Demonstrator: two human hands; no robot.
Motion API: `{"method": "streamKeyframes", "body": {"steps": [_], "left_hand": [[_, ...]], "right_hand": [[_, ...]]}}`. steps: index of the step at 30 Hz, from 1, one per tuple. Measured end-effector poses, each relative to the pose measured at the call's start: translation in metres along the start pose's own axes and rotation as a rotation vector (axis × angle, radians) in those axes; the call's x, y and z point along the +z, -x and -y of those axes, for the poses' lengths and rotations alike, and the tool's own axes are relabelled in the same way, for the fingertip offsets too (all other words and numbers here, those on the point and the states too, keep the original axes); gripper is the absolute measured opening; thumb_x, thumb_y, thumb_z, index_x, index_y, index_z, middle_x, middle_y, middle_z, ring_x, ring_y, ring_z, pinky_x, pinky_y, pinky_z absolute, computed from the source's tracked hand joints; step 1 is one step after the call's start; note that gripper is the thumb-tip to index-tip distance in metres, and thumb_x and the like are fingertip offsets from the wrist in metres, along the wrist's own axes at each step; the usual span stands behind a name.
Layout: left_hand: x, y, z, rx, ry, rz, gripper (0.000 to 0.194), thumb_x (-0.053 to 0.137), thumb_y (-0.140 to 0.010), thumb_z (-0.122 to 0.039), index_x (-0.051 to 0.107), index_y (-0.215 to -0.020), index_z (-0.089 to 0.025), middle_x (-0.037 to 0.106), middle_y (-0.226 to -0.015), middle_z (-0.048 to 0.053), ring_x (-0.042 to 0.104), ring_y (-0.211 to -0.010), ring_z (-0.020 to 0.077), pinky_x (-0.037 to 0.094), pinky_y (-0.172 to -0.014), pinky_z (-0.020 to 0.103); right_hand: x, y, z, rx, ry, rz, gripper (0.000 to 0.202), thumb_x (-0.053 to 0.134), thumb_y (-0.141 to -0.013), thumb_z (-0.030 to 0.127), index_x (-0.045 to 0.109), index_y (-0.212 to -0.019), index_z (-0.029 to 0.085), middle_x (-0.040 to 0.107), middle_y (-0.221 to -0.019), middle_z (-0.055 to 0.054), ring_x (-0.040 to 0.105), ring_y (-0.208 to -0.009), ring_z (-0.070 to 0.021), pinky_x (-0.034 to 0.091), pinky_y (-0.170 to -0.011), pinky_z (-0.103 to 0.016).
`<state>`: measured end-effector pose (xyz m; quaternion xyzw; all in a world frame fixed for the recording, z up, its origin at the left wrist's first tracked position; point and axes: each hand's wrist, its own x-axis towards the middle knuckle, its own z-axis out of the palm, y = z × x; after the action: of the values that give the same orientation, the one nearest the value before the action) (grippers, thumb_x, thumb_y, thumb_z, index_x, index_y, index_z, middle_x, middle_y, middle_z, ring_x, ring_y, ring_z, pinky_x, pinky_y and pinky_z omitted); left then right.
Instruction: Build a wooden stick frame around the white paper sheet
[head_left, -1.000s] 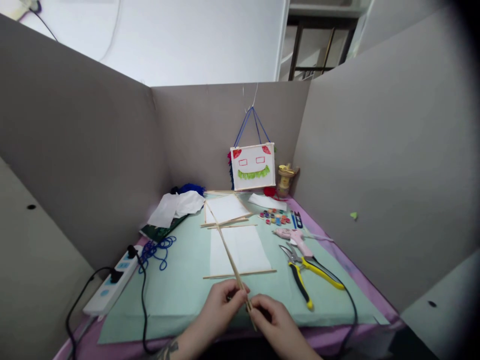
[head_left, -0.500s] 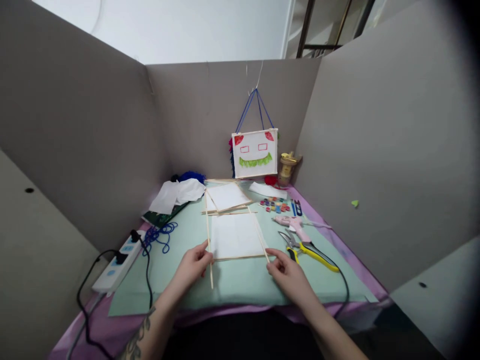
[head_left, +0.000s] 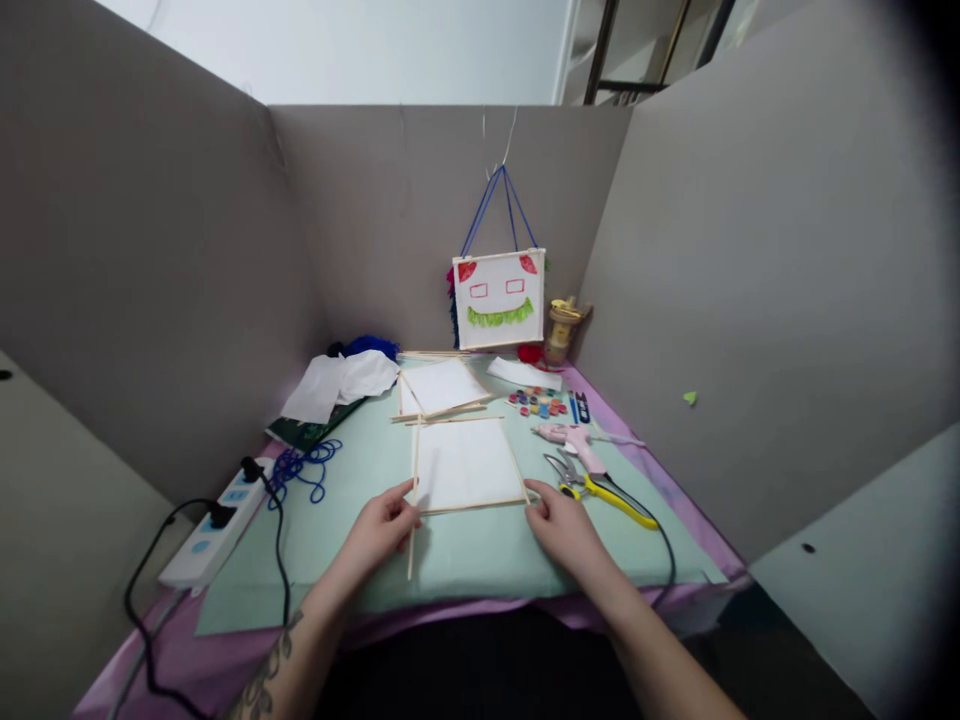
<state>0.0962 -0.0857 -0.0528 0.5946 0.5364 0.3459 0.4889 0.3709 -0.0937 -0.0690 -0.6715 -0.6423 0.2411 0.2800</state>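
Note:
A white sheet (head_left: 469,465) lies on the green mat, with thin wooden sticks along its edges. My left hand (head_left: 390,518) pinches a long wooden stick (head_left: 412,545) at the sheet's left side; its lower end sticks out past the sheet's near edge. At the near right corner, the fingers of my right hand (head_left: 549,508) close on the end of the right-hand stick (head_left: 514,460), which lies along the sheet's right edge. Another stick (head_left: 472,507) runs along the near edge. Behind it sits a second sheet (head_left: 442,387) with sticks around it.
Pruning shears (head_left: 600,487), a pink glue gun (head_left: 574,440) and small paint pots (head_left: 538,402) are on the right. Blue cord (head_left: 304,470) and a power strip (head_left: 217,530) are on the left. A decorated panel (head_left: 499,300) hangs at the back.
The right-hand stick has come down flush with the sheet's right edge, with my right hand at its near end. My left hand still holds its stick. The view has shifted slightly.

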Motion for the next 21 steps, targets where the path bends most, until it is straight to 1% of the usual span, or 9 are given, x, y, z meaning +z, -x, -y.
{"method": "streamKeyframes", "body": {"steps": [4,10,14,17,21], "left_hand": [[0.005,-0.002,0.008,0.008,0.016,0.012,0.065,0.058,-0.073,-0.038,0.048,-0.128,-0.004,0.058,-0.064,-0.003,0.045,-0.042,0.0075,0.036,-0.046,0.022],[0.007,-0.001,0.010,0.002,0.021,0.015,0.063,0.059,-0.073,-0.040,0.050,-0.125,-0.005,0.058,-0.063,-0.003,0.044,-0.041,0.0072,0.035,-0.045,0.022],[0.007,0.000,0.010,0.005,0.029,0.016,0.062,0.058,-0.073,-0.038,0.050,-0.125,-0.006,0.058,-0.063,-0.003,0.043,-0.041,0.0069,0.035,-0.045,0.022],[0.009,0.001,0.011,0.007,0.036,0.009,0.060,0.058,-0.073,-0.037,0.051,-0.124,-0.006,0.057,-0.062,-0.004,0.043,-0.041,0.0069,0.037,-0.046,0.022],[0.008,0.002,0.012,0.007,0.026,0.013,0.061,0.058,-0.072,-0.039,0.052,-0.123,-0.006,0.055,-0.061,-0.004,0.043,-0.041,0.0071,0.036,-0.045,0.022]], "right_hand": [[-0.001,-0.006,0.005,-0.004,0.115,0.019,0.047,0.044,-0.076,0.014,0.059,-0.121,0.010,0.062,-0.063,-0.001,0.057,-0.062,-0.0169,0.039,-0.062,-0.025],[0.000,-0.013,0.007,-0.039,0.224,-0.003,0.046,0.044,-0.078,0.013,0.060,-0.120,0.010,0.067,-0.068,-0.005,0.061,-0.067,-0.0192,0.040,-0.065,-0.026],[0.000,-0.016,0.008,-0.046,0.243,0.028,0.041,0.048,-0.079,0.016,0.062,-0.117,0.013,0.069,-0.069,-0.005,0.063,-0.069,-0.0194,0.041,-0.066,-0.025],[0.000,-0.018,0.008,-0.045,0.242,0.021,0.040,0.049,-0.080,0.019,0.063,-0.117,0.013,0.070,-0.071,-0.006,0.064,-0.070,-0.0194,0.042,-0.068,-0.025],[-0.001,-0.019,0.005,-0.052,0.241,0.005,0.040,0.047,-0.081,0.020,0.064,-0.117,0.012,0.072,-0.081,-0.009,0.065,-0.077,-0.0208,0.044,-0.073,-0.027]]}}
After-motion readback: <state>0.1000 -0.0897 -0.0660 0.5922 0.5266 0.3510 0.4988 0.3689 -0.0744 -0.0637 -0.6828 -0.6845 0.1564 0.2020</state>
